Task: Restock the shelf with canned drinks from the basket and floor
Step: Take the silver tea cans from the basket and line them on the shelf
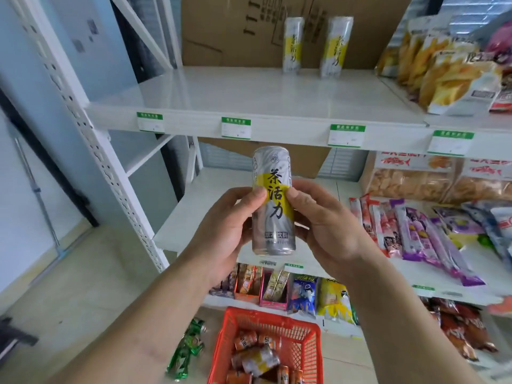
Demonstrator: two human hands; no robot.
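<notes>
can [273, 200], silver and yellow, upright, held before the shelf edge between both hands: left hand [221, 231] wraps its left side with thumb on the label, right hand [327, 225] wraps its right side, thumb likewise on the label. top shelf [221, 92]: two matching cans [293, 45] upright at the back, near each other, before a cardboard box [235, 31]. floor: red basket [313, 345] with orange cans [243, 339] lying in it; green cans [188, 347] lying just left of the basket.
</notes>
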